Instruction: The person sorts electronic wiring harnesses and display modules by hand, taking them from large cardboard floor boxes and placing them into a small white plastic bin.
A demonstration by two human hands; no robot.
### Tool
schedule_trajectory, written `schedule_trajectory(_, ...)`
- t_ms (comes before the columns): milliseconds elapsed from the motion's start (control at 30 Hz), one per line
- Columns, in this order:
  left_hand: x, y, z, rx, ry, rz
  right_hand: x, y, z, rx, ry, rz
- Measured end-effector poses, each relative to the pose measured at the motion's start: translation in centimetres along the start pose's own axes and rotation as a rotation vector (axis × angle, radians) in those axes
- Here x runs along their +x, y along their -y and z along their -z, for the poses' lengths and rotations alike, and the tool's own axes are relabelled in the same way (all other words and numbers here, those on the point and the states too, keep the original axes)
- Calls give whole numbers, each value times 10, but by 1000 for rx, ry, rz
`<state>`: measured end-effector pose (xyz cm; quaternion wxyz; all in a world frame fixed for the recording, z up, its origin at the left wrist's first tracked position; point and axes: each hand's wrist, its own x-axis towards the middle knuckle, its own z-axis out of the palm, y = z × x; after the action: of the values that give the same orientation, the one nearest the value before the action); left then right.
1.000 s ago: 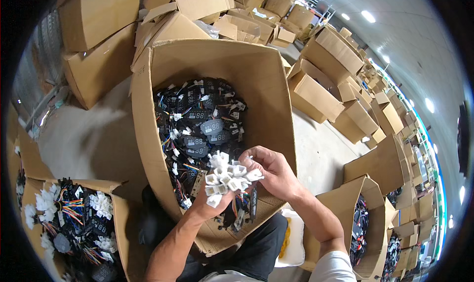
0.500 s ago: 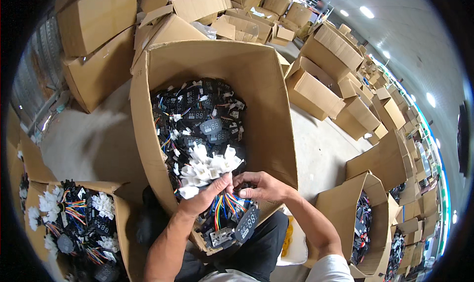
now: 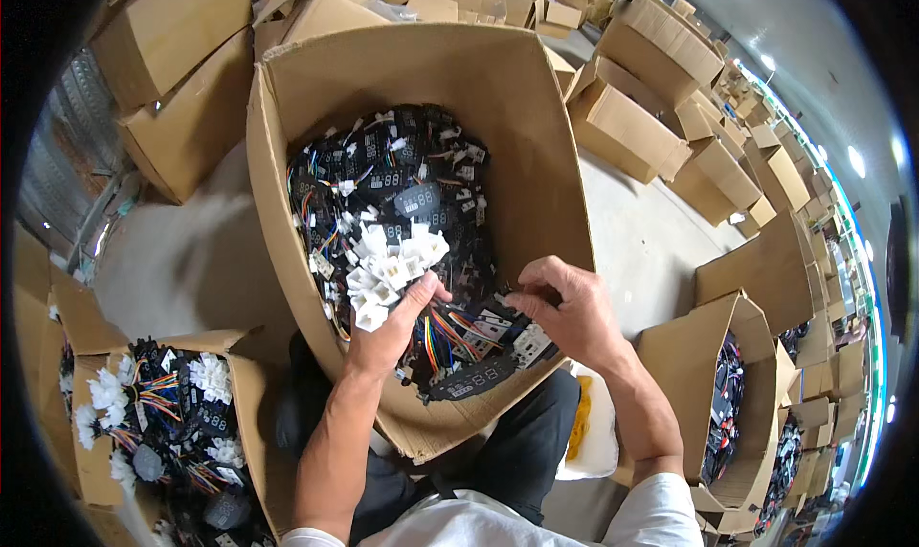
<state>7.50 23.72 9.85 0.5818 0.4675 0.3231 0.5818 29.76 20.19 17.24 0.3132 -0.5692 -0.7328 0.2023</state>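
My left hand (image 3: 394,329) is closed round a bundle of white plug connectors (image 3: 392,265). Coloured wires (image 3: 442,341) run down from it to small black display panels (image 3: 474,379) hanging at the near side of the large cardboard box (image 3: 531,126). To the right, my right hand (image 3: 572,308) is raised above the box's right inner side, with thumb and forefinger pinched together. Something small and dark shows at those fingertips, too small to name. Beneath both hands, the box holds a heap of black display panels (image 3: 416,200) with wires and white plugs.
At the lower left, a smaller carton (image 3: 251,423) holds more wired panels with bundled white plugs (image 3: 211,377). An open carton (image 3: 661,379) with dark wired parts stands at the right. A white container (image 3: 598,442) with something yellow is beside my leg. Stacked cartons (image 3: 177,40) stand behind.
My right hand has moved away from the bundle, to the right and up. The left hand still grips the connectors, and the panels below have spread toward the right. The view has shifted slightly.
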Motion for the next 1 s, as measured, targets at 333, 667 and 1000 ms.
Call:
schedule_trajectory(333,-7,10,8,532,-44,-286,-3,-21,-21,103,26,-37)
schedule_trajectory(667,-7,0,10,453,-187,-117,6,-31,-33,-102,-29,315)
schedule_trajectory(1000,-37,-22,45,-94,279,236,37,-179,-77,-28,408,-96)
